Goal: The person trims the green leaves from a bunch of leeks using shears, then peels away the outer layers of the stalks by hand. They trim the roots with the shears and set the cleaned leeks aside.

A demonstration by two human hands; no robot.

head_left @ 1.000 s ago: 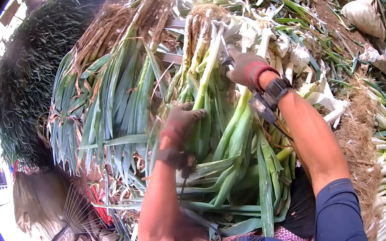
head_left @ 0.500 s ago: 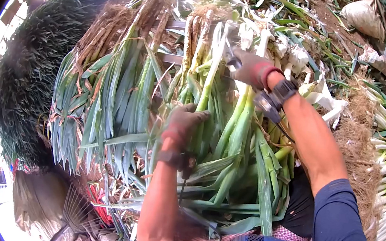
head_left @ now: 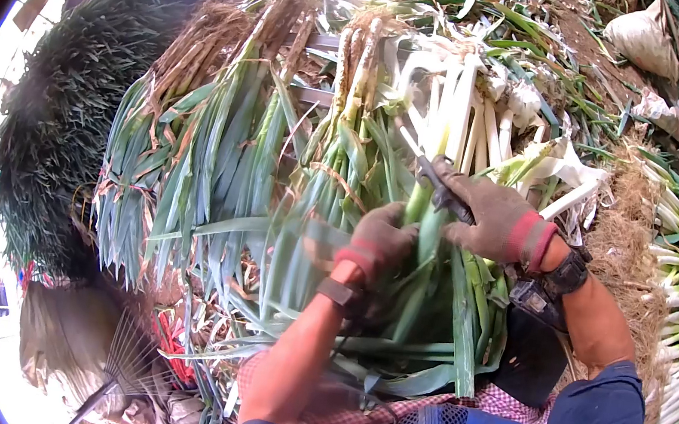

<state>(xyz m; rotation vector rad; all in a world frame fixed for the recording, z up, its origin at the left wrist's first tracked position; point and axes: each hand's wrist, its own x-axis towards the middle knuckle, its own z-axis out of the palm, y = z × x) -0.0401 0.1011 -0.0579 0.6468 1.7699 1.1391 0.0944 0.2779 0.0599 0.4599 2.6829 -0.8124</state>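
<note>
My left hand (head_left: 384,237), in a brown glove with a red cuff, is closed around the green leaves of a leek (head_left: 423,263) in front of me. In my right hand (head_left: 495,216), gloved alike, is a black-handled tool (head_left: 438,187) with a slim pale tip pointing up and left; whether it is a blade or a nozzle I cannot make out. The tool lies across the leek stalks just below their white parts. White stripped stalks (head_left: 462,99) lie beyond my hands. To the left hang leeks with brown roots and dry outer skin (head_left: 223,144).
A tall heap of green leek tops (head_left: 58,112) stands at far left. At right are piled roots (head_left: 626,244) and a row of white-stemmed leeks (head_left: 676,346). A wire rake (head_left: 118,363) is at lower left, a pale sack (head_left: 642,36) at upper right. Peelings cover the ground.
My right hand has come down toward me and right with the tool, from the white ends to the green part. The left hand has moved right. More white stalk is bare.
</note>
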